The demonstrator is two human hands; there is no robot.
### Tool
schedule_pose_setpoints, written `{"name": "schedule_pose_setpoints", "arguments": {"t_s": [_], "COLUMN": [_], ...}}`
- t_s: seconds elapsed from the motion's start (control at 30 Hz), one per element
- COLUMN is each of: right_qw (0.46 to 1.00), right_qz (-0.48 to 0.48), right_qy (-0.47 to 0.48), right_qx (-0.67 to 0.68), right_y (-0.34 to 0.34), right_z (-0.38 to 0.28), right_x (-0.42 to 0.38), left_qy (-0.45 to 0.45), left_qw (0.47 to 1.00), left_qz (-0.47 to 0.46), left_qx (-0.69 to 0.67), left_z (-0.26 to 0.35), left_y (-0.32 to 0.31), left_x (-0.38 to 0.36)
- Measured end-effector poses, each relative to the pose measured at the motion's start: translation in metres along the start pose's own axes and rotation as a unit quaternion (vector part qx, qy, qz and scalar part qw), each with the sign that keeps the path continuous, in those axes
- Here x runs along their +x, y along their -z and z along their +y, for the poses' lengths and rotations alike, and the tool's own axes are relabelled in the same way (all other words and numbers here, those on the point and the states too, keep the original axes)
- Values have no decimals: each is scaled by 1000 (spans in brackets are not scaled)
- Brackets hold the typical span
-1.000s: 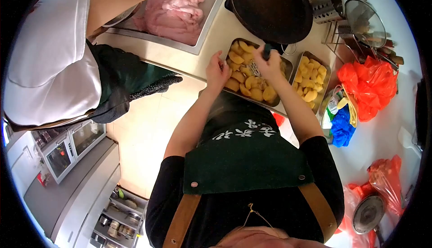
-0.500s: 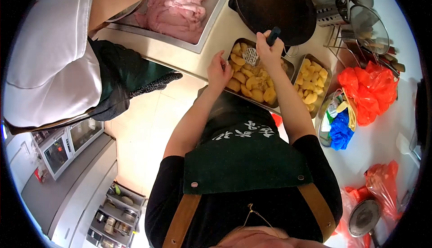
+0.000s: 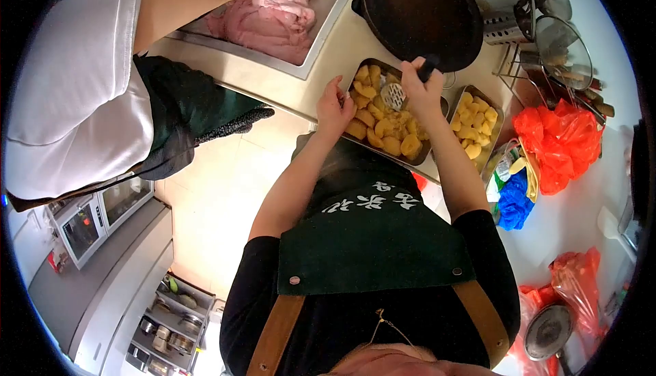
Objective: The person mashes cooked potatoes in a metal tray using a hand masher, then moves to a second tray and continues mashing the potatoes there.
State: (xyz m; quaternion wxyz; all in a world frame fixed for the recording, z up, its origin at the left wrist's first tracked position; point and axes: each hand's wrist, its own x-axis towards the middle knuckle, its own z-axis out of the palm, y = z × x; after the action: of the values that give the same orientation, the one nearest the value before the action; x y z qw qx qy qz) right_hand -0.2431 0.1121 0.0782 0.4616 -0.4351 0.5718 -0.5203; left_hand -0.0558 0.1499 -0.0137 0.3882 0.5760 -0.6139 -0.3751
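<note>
My right hand (image 3: 422, 89) is wrapped round the dark handle of a potato masher (image 3: 393, 95). The masher's perforated metal head sits among yellow potato pieces (image 3: 391, 145), some of them crushed, in a rectangular metal tray (image 3: 437, 145). At the tray's left edge, my left hand (image 3: 335, 107) is closed on the rim. To the right of my right forearm, a second, narrower metal tray (image 3: 497, 108) holds more potato chunks (image 3: 473, 122).
A large black pan (image 3: 420, 14) lies beyond the tray. Pink raw meat (image 3: 277, 17) fills part of a steel basin (image 3: 301, 70), where a co-worker's arm (image 3: 184, 0) reaches over. On the right are a wire rack with utensils, a red plastic bag (image 3: 560, 144) and a blue bag (image 3: 516, 200).
The masher in my right hand has shifted slightly right and toward me over the potatoes. My left hand stays at the tray's edge. The co-worker's arm has moved a little.
</note>
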Motion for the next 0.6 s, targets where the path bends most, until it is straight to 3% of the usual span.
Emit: {"name": "schedule_pose_setpoints", "arguments": {"t_s": [0.1,0.23,0.33,0.43,0.57,0.6], "right_qw": [996,995,997,997,998,994], "right_qz": [-20,-11,32,22,21,12], "right_qy": [21,88,71,8,38,86], "right_qx": [82,34,0,70,-37,-71], "right_y": [-14,-30,-37,-34,-29,-33], "right_z": [-19,6,18,9,39,35], "right_x": [11,35,37,32,30,26], "left_qy": [-11,-7,-1,-4,-7,-7], "left_qw": [1000,1000,1000,1000,1000,1000], "left_qz": [0,-1,5,10,24,24], "left_qx": [-1,-2,-6,-9,-2,2], "left_z": [0,0,-4,-4,-5,-5], "left_y": [0,-1,-4,-3,-6,-6], "left_x": [1,2,-1,1,1,0]}}
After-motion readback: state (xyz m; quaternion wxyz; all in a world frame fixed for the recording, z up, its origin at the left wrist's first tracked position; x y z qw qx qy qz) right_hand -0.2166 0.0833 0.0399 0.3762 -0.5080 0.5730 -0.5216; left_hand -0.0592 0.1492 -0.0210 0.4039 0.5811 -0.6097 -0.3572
